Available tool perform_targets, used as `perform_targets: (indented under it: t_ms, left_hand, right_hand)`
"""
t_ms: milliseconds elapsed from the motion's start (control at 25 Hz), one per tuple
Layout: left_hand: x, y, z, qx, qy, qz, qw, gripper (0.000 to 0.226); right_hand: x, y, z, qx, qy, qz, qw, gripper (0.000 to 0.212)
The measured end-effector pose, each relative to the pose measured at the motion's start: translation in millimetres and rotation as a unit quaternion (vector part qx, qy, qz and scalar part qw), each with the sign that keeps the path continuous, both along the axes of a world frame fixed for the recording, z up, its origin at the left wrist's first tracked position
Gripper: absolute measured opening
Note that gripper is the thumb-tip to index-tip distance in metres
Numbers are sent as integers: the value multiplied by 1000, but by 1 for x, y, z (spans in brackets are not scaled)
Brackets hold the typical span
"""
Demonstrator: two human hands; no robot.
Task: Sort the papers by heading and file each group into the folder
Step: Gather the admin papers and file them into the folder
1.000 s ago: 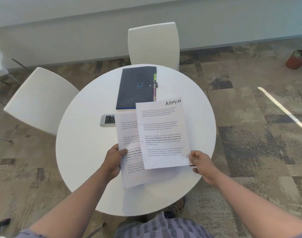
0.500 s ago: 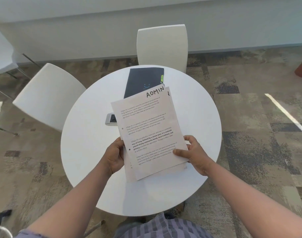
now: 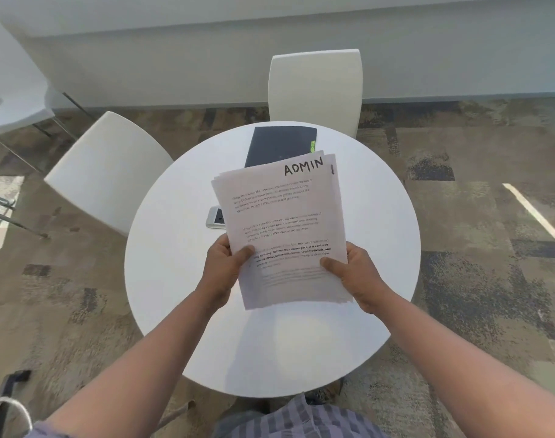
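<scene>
A stack of white printed papers is lifted above the round white table; the top sheet is headed "ADMIN" in black marker. My left hand grips the stack's lower left edge with the thumb on top. My right hand grips the lower right edge the same way. A dark blue folder with coloured tabs on its right side lies shut at the far side of the table, its near end hidden by the papers.
A white phone lies on the table left of the papers, partly covered by them. One white chair stands behind the table and another at its left. Patterned carpet surrounds the table.
The ADMIN sheet, held apart on the right a second ago, has been laid on top of the stack. Both hands now hold the gathered stack, raised closer to me.
</scene>
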State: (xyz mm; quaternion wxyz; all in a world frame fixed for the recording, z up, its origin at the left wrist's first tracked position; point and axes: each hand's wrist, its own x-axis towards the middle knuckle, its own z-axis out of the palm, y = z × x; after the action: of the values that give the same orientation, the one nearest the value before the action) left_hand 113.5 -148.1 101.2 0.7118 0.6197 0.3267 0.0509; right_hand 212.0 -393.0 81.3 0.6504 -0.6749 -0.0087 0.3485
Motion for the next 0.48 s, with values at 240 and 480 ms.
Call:
perform_targets:
  t_ms: [240, 480]
  left_hand:
    - [-8, 5, 5, 31, -43, 34, 998, 25]
    - [-20, 2, -14, 8, 9, 2, 1000, 44]
  right_hand:
    - [-8, 10, 3, -13, -69, 1, 998, 24]
    - [-20, 11, -9, -41, -58, 21, 997, 21]
